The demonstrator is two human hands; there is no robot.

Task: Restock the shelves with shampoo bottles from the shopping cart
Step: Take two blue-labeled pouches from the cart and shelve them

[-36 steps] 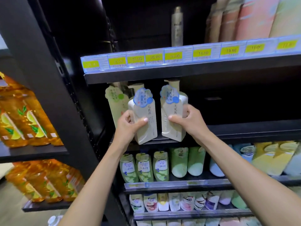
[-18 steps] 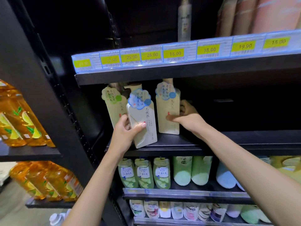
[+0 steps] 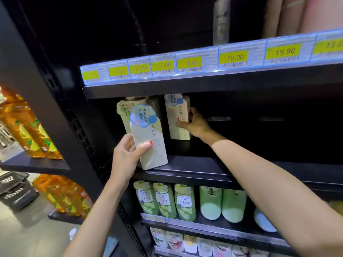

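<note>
Shampoo bottles are in both hands, 1 in each. The left hand point(image 3: 126, 156) holds the front bottle point(image 3: 148, 138) by its lower half. The thumb lies across the cream face and the fingers point(image 3: 128, 143) curl round behind its left edge. This bottle is tilted, with its top leaning to the left, and it carries a blue flower-shaped label near the top. Its bottom corner is at the front lip of the middle shelf point(image 3: 213, 167); I cannot tell if it touches the shelf.

The right hand point(image 3: 196, 125) reaches deeper into the same shelf and holds the back bottle point(image 3: 177, 117), with the thumb on the front and the fingers wrapped round the right side. The back bottle stands upright, well inside the shelf, and its base seems to sit on the board. Behind the front bottle stands a 3rd bottle point(image 3: 122, 110) with a green label, partly hidden.

Yellow price tags point(image 3: 191, 63) run along the edge of the shelf above; some read 26.00, 18.00 and 19.90. Under the middle shelf there is a row of green bottles point(image 3: 165, 199). At the far left, orange bottles point(image 3: 27, 130) stand on another rack, and a black basket point(image 3: 13, 190) is low beside it.
</note>
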